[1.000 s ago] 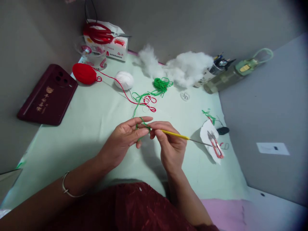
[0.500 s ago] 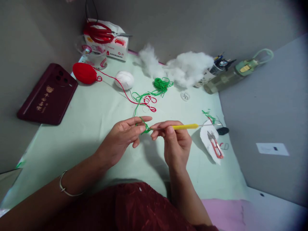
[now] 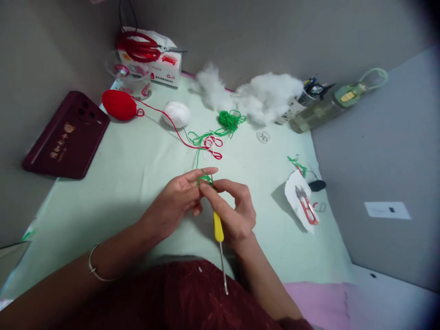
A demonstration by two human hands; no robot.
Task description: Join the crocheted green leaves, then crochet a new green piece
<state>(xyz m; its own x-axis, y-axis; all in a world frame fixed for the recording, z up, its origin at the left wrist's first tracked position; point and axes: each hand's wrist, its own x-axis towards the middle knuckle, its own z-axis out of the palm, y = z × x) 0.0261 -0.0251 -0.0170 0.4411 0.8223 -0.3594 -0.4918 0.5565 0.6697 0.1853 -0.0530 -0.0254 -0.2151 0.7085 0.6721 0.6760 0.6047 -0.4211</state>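
My left hand (image 3: pixel 177 197) pinches a small piece of green yarn work (image 3: pixel 205 178), with a strand over its raised index finger. That strand runs back to a loose bundle of green yarn (image 3: pixel 229 120). My right hand (image 3: pixel 235 208) is closed round a crochet hook with a yellow handle (image 3: pixel 217 227), its thumb and index finger at the green piece. One metal end points down toward my lap; the other rises beside the yarn work. The fingertips partly hide the stitches.
Behind lie a red yarn ball (image 3: pixel 119 105), a white yarn ball (image 3: pixel 176 114) and fluffy stuffing (image 3: pixel 271 96). Thread snips (image 3: pixel 307 206) rest on white paper at right. A phone (image 3: pixel 67 135) lies left; a bottle (image 3: pixel 319 110) leans by the right wall.
My right hand has turned and moved left against the green piece. The crochet hook has swung from pointing right to pointing down toward my lap.
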